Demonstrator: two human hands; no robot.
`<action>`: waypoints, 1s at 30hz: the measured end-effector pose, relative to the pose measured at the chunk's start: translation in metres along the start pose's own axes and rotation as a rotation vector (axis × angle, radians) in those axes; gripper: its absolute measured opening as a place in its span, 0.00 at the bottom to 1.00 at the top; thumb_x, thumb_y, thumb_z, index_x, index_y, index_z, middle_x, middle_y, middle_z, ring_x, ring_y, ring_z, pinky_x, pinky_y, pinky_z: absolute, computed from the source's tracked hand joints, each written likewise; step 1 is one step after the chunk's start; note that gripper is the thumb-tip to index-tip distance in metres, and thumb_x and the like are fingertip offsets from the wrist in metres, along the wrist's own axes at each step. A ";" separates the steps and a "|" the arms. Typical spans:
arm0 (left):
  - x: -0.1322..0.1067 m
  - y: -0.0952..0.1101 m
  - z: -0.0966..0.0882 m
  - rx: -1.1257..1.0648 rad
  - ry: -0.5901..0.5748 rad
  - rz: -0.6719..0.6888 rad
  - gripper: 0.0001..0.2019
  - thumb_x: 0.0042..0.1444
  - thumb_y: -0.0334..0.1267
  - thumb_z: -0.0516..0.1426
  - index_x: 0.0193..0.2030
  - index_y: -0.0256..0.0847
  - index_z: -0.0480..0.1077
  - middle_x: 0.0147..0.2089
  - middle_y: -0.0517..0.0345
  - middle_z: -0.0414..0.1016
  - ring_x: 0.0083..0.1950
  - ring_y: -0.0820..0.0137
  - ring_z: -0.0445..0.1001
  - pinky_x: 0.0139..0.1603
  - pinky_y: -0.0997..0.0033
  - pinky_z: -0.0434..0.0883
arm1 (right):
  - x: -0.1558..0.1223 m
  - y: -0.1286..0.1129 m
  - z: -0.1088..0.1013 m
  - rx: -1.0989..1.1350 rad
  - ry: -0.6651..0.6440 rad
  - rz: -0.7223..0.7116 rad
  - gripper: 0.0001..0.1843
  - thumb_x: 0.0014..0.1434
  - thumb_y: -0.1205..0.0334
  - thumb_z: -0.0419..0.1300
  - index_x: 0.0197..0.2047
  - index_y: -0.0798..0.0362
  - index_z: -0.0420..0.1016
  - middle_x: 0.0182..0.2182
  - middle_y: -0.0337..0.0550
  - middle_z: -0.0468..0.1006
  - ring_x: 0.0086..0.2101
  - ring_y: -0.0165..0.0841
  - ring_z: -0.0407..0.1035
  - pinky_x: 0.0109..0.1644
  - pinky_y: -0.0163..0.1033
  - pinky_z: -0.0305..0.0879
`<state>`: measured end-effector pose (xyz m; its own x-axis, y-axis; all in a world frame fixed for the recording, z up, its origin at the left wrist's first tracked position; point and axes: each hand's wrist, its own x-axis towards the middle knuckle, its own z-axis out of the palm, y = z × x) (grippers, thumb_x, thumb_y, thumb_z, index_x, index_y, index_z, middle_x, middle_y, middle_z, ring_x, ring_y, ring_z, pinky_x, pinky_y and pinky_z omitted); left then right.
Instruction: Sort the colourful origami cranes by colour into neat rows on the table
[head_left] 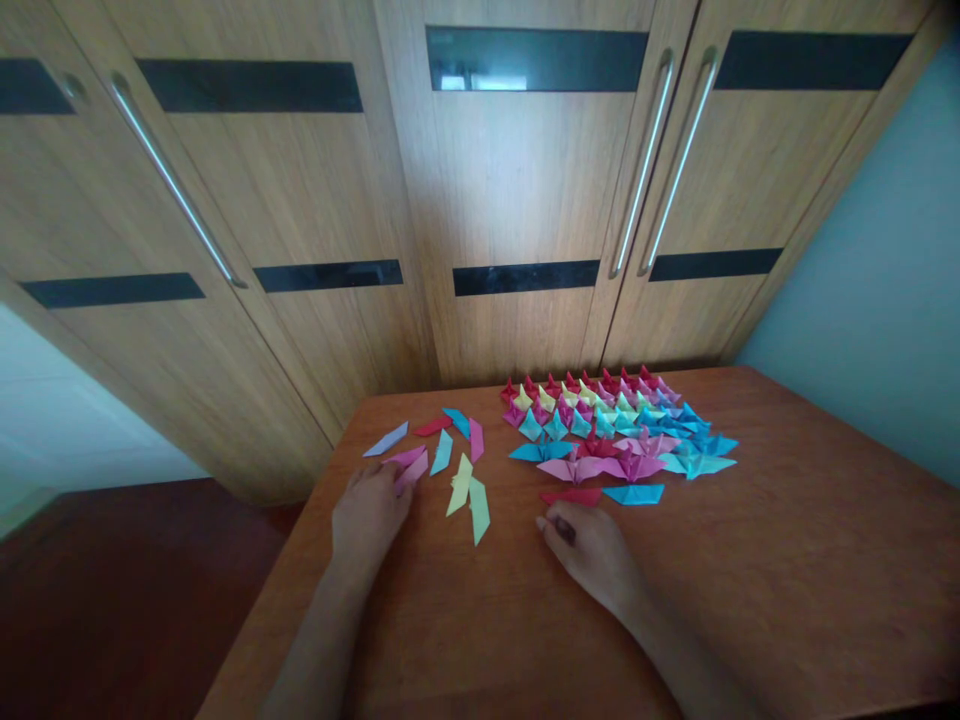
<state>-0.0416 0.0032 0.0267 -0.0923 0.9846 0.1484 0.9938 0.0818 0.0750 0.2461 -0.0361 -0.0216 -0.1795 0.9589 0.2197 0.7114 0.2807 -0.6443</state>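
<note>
My left hand (pixel 369 513) lies on the wooden table (pixel 787 560) with its fingertips on a pink folded paper strip (pixel 409 466). Around that strip lie several folded paper strips: a lilac one (pixel 386 439), a red one (pixel 433 427), blue ones (pixel 442 452) and yellow ones (pixel 460 484). My right hand (pixel 589 550) rests palm down, fingers curled, with its fingertips just below a red folded piece (pixel 571 496). A blue folded piece (pixel 634 493) lies beside the red one.
Behind the right hand, several rows of small folded paper shapes (pixel 615 420) in red, pink, yellow and blue fill the table's far middle. Wooden wardrobe doors (pixel 517 200) with metal handles stand right behind the table. A pale blue wall (pixel 877 300) is at the right.
</note>
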 end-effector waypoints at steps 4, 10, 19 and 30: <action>0.001 -0.001 0.002 -0.025 0.012 0.002 0.12 0.59 0.41 0.51 0.43 0.42 0.72 0.46 0.49 0.74 0.48 0.60 0.71 0.44 0.65 0.68 | -0.001 0.000 -0.001 0.016 -0.014 0.001 0.15 0.61 0.56 0.51 0.25 0.50 0.68 0.21 0.37 0.72 0.23 0.30 0.66 0.27 0.34 0.53; 0.009 -0.010 0.006 -0.014 0.157 0.038 0.16 0.59 0.34 0.50 0.51 0.44 0.71 0.52 0.52 0.73 0.51 0.60 0.69 0.52 0.64 0.64 | -0.003 0.001 0.000 0.015 -0.029 -0.014 0.15 0.61 0.55 0.51 0.25 0.50 0.66 0.20 0.37 0.71 0.23 0.31 0.66 0.27 0.34 0.52; 0.012 -0.015 0.015 -0.010 0.083 -0.005 0.19 0.58 0.32 0.50 0.57 0.44 0.67 0.53 0.49 0.73 0.54 0.59 0.67 0.51 0.63 0.64 | -0.006 0.002 -0.002 0.019 -0.074 -0.007 0.16 0.62 0.53 0.50 0.26 0.50 0.67 0.21 0.38 0.72 0.24 0.32 0.67 0.27 0.35 0.53; 0.017 -0.021 0.023 -0.167 0.069 -0.036 0.19 0.58 0.33 0.52 0.57 0.40 0.66 0.53 0.48 0.71 0.52 0.62 0.70 0.50 0.68 0.66 | -0.005 0.002 -0.001 0.007 -0.055 -0.016 0.16 0.62 0.55 0.50 0.25 0.51 0.65 0.20 0.36 0.70 0.23 0.30 0.65 0.27 0.34 0.51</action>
<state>-0.0625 0.0223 0.0045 -0.1376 0.9680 0.2098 0.9661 0.0845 0.2437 0.2486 -0.0401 -0.0229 -0.2282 0.9550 0.1897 0.7036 0.2964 -0.6459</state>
